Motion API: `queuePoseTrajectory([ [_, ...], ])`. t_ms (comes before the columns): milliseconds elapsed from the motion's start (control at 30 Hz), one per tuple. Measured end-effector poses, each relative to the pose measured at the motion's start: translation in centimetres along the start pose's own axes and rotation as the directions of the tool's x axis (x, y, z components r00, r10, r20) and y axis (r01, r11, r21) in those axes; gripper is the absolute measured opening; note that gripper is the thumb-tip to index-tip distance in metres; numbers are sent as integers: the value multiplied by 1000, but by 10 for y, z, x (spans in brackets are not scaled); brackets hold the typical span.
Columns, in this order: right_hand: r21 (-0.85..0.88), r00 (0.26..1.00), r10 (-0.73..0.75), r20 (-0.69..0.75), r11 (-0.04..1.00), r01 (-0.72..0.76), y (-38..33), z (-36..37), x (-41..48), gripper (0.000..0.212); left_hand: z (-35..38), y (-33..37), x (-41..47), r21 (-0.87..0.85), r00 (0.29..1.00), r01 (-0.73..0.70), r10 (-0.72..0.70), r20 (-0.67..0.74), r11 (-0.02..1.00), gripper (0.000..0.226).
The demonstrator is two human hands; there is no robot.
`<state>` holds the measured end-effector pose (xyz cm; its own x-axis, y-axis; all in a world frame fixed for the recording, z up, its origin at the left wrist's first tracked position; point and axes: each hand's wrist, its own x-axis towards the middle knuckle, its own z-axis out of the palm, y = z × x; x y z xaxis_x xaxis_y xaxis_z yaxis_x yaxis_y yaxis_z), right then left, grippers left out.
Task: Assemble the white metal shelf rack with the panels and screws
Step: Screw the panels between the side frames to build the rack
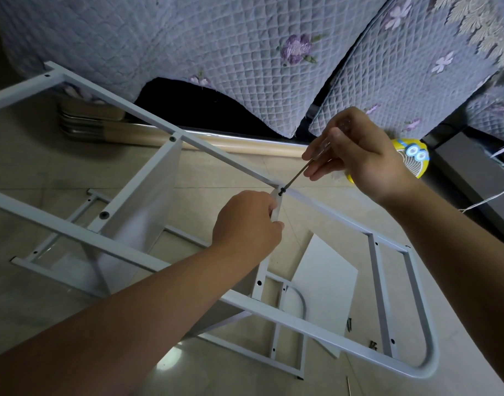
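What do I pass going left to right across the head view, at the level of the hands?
Fitted shelf panel → left hand, gripping the second panel → screw → screwdriver → right hand, holding it → yellow cartoon fan.

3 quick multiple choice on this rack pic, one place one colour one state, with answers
1. Where is the screwdriver tip? A) on a screw in the rail B) on the floor C) on the quilt
2. That screw's colour? A) white B) black C) yellow
3. The left hand is A) flat on the floor B) gripping the white panel C) empty
Answers: A, shaft meets the screw head; B, dark against white metal; B, fingers curl round the panel.
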<state>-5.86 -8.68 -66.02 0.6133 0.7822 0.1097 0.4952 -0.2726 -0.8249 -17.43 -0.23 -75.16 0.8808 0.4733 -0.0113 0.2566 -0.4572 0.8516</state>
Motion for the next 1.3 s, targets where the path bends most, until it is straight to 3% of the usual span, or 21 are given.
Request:
queuePoseTrajectory([
  [67, -15, 1000, 6, -6, 1000, -6, -1, 1, 0, 8, 0, 0, 0, 5, 1000, 2, -2, 3, 1000, 26],
  [167, -36, 1000, 25, -9, 999, -25, -3, 1, 1, 8, 0, 0, 0, 4, 1000, -1, 1, 1, 1000, 11],
  [233, -28, 998, 44, -35, 999, -45, -4, 3, 1, 10, 0, 0, -1, 7, 1000, -14, 15, -4, 1000, 16],
  [367, -69, 969, 75, -235, 993, -93, -2, 13, 3, 22, -1, 0, 0, 5, 1000, -23, 24, -9, 1000, 28],
  [567, -199, 954, 13, -299, 977, -76, -9, 24, 7, 27, 0, -1, 1, -7, 1000, -27, 27, -7, 1000, 8],
  [667, -238, 972, 12, -237, 969, -69, -15, 23, 7, 27, 1, -1, 1, -11, 999, -36, 36, -10, 999, 13],
  [800, -320, 997, 64, -36, 945, -72, -22, 12, 9, 22, 1, -2, 0, 5, 998, -54, 54, -18, 999, 23],
  [967, -284, 967, 220, 126, 942, -178, -29, -4, 11, 18, 0, -1, 0, 23, 998, -60, 61, -8, 998, 6],
  [1100, -410, 972, 168, 162, 908, -88, -32, -8, 11, 18, -2, 0, 0, 51, 998, -68, 68, -15, 996, 15],
  [1300, -421, 977, 63, 205, 906, 30, -34, -11, 15, 18, -2, 1, -1, 69, 998, -62, 64, -23, 996, 14],
])
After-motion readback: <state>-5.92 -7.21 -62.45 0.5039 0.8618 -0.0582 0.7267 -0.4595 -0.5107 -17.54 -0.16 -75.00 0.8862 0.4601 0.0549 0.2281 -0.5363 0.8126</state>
